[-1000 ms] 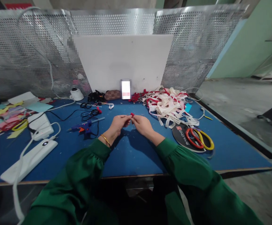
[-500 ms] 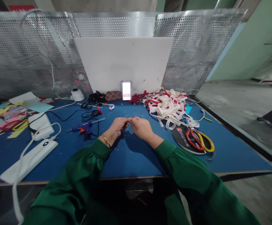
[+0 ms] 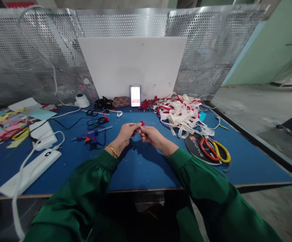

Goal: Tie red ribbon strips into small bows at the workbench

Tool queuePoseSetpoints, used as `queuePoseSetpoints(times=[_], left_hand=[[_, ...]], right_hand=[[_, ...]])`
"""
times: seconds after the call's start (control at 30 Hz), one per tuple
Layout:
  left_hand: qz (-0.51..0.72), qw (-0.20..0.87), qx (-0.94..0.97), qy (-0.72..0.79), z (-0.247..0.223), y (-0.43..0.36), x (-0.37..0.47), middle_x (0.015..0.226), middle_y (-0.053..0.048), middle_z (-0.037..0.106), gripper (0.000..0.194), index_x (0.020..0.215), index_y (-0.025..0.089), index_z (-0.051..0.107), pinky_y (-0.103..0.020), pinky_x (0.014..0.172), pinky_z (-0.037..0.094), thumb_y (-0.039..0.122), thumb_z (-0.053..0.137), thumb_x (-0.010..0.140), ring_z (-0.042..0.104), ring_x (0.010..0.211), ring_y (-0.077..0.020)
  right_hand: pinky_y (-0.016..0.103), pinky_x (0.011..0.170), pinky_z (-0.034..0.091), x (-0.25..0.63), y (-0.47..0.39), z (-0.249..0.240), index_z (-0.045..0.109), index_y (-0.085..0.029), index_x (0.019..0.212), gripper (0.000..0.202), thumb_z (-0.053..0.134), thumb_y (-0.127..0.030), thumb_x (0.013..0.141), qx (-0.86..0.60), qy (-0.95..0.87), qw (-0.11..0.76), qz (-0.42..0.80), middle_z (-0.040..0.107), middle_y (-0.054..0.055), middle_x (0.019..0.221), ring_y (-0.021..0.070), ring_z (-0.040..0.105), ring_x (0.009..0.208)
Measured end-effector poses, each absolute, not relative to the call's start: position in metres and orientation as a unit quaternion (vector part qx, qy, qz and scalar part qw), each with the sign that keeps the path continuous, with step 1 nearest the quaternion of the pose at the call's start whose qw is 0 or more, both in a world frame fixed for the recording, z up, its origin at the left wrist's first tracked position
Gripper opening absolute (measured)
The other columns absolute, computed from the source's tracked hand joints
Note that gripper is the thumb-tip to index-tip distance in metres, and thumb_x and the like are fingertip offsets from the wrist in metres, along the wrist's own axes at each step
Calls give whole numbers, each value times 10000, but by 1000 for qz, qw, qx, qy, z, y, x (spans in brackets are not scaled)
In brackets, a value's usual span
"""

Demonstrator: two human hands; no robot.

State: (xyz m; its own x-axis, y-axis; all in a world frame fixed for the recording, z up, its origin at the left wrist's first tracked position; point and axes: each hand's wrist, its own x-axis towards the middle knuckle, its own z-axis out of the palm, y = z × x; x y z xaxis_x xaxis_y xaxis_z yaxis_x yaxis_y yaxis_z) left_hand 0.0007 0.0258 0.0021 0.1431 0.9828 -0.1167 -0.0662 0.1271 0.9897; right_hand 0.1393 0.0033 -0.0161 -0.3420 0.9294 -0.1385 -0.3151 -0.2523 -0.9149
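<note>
A small red piece (image 3: 142, 123), perhaps ribbon or fabric, pokes up between my fingertips; most of it is covered, so its exact kind is unclear. My left hand (image 3: 128, 132) pinches it from the left, with a gold bangle at the wrist. From the other side my right hand (image 3: 152, 136) grips it between thumb and fingers. Both hands meet just above the blue table (image 3: 141, 174). Left of them lies a blue glue gun (image 3: 92, 137) with an orange trigger.
White and red ribbons (image 3: 183, 112) are heaped at the back right. Scissors (image 3: 215, 150) with red and yellow handles lie on a black disc (image 3: 195, 148). A lit phone (image 3: 135, 95) leans against a white board (image 3: 136, 64). Left are a white power strip (image 3: 31, 171) and coloured sheets (image 3: 7, 126).
More of the red piece now shows above my fingertips. My right hand has turned, and its fingers are more visible. The view has shifted slightly.
</note>
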Motion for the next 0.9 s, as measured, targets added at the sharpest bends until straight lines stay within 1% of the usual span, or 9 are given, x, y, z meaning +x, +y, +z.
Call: queuePoseSetpoints(times=[0.13,0.27,0.33,0.4,0.47,0.57,0.63,0.7,0.9], left_hand=[[460,617,432,470,3,25,2,565,-12,578,399,662,130,656,-210,453,286,493,807,594,445,468,-68],[476,552,493,475,3,22,5,485,24,513,295,654,132,670,-228,452,247,391,800,600,368,439,-61],[495,517,507,481,3,20,8,461,33,492,240,625,138,662,-237,459,245,349,775,612,357,441,-65],[505,511,494,489,4,18,10,457,37,481,212,596,145,643,-239,463,245,325,754,618,361,447,-67],[501,520,478,500,5,17,12,446,47,458,195,577,148,629,-238,456,232,299,748,609,347,437,-63],[485,532,466,515,5,17,11,425,55,431,204,544,145,607,-237,442,209,273,760,586,322,412,-54],[480,538,456,523,6,18,10,422,55,428,225,535,143,595,-236,434,198,278,771,577,324,401,-52],[477,544,443,529,7,18,8,435,52,439,250,546,140,594,-230,430,200,300,783,576,341,404,-52],[458,643,364,495,15,17,2,504,53,474,367,605,137,576,-198,426,217,340,869,519,371,427,-32]], right_hand=[[186,469,360,138,4,-16,563,-163,695,288,704,-414,722,-353,-412,472,695,436,-77,537,57,436,462],[217,464,350,135,3,-15,556,-178,679,247,592,-398,785,-409,-457,464,639,392,-78,503,77,396,428],[234,485,348,134,1,-14,555,-186,646,293,497,-386,852,-473,-543,453,525,385,-62,474,96,389,430],[245,552,359,134,-3,-12,581,-183,653,332,430,-345,901,-522,-662,424,331,506,-6,531,123,471,517],[254,621,357,135,-7,-10,633,-171,759,303,406,-288,921,-532,-755,357,138,655,67,736,153,562,670],[270,633,331,137,-12,-9,652,-147,959,302,371,-258,943,-522,-814,255,-5,695,129,946,181,601,767],[276,617,309,137,-13,-9,649,-147,983,323,351,-269,959,-524,-818,236,-30,694,126,952,183,601,764],[274,609,294,135,-13,-9,649,-164,929,321,353,-282,965,-540,-802,253,-23,695,105,924,173,594,752],[251,636,324,135,-8,-8,595,-192,724,324,396,-304,953,-523,-752,384,116,647,36,732,148,544,680]])
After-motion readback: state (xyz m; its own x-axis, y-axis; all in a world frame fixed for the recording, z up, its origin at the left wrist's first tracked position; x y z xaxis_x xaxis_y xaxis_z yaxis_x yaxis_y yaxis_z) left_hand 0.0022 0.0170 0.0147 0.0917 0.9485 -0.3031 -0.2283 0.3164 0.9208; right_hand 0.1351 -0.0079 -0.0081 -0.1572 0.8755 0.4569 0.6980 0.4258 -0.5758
